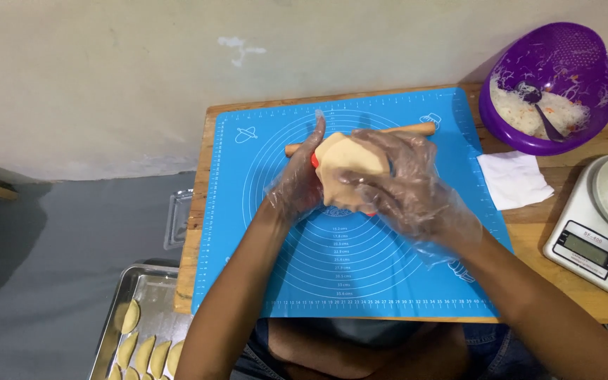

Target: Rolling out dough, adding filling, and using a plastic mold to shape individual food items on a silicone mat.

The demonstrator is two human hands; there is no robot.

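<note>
Both my hands wear clear plastic gloves and meet over the blue baking mat [262, 232]. My left hand [302, 184] cups a red press mould, of which only slivers show, with a round sheet of pale dough [346, 160] lying on it. The fingers of my right hand [406, 184] rest on top of the dough and partly cover it. A wooden rolling pin [416, 129] lies on the mat just behind the hands, its middle hidden by them.
A purple bowl [564, 53] of shredded filling with a spoon stands at the back right. A white napkin [515, 179] and a kitchen scale [603, 225] lie right of the mat. A metal tray [124, 295] with several folded dumplings sits lower left.
</note>
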